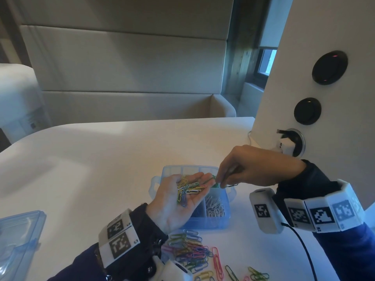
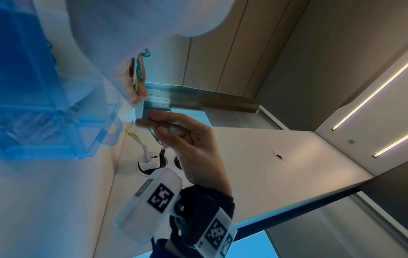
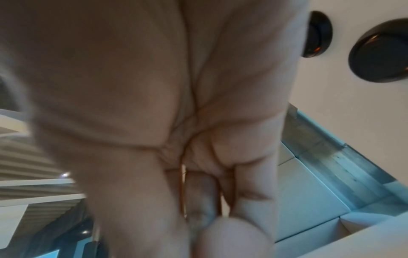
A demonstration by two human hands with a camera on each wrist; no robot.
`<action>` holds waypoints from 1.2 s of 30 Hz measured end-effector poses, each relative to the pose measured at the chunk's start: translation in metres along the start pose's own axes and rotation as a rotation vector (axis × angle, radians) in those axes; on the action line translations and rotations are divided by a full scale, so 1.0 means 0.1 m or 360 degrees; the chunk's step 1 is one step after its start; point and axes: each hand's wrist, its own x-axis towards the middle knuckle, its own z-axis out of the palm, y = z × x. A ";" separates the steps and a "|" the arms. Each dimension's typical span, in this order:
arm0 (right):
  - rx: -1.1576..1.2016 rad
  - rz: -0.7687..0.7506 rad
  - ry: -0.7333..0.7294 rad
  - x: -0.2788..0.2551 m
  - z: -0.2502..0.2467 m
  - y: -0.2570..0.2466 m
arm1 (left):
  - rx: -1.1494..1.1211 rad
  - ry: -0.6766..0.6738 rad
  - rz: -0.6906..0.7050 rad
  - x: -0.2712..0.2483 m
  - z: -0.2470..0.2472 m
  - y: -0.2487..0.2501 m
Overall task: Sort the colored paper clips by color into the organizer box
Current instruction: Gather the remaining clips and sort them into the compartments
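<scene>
- "L1" is printed beside a square black-and-white marker on the left wristband point(image 1: 119, 243) (the character beside the marker above it is too blurred to read).
- The right wristband point(image 1: 322, 216) carries small characters under its markers, not legible.

Right hand point(image 3: 176, 104) fills the wrist camera's frame.
Blurred palm and curled fingers point(image 3: 253, 183) up close; two round black discs point(image 3: 379, 52) sit on a white panel point(image 3: 331, 87) behind.

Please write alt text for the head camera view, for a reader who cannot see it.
Over a translucent blue plastic organizer box, the person's left hand cups mixed coloured paper clips palm up, while the right hand pinches a green paper clip at its fingertips. More loose coloured clips lie on the white table.
</scene>
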 end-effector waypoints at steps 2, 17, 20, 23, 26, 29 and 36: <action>-0.0029 0.0008 0.0098 0.02 0.00 0.03 | -0.0005 0.0004 0.0039 0.00 0.00 0.01; -0.0102 -0.0248 0.0434 0.16 0.12 -0.10 | -0.0042 0.0038 0.0067 -0.03 0.00 0.05; -0.0103 -0.0361 0.0441 0.18 0.18 -0.16 | -0.0080 -0.0037 0.0049 -0.05 0.01 0.05; -0.0134 -0.0433 0.0479 0.22 0.24 -0.20 | -0.0088 -0.0104 0.0041 -0.06 0.02 0.05; -0.0152 -0.0480 0.0487 0.25 0.29 -0.20 | -0.0093 -0.0111 0.0027 -0.09 0.04 0.04; -0.0129 -0.0518 0.0450 0.26 0.32 -0.21 | -0.0120 -0.0084 0.0002 -0.10 0.06 0.02; 0.0038 -0.0460 0.0378 0.25 0.27 -0.17 | -0.0151 -0.0105 -0.0011 -0.13 0.10 0.02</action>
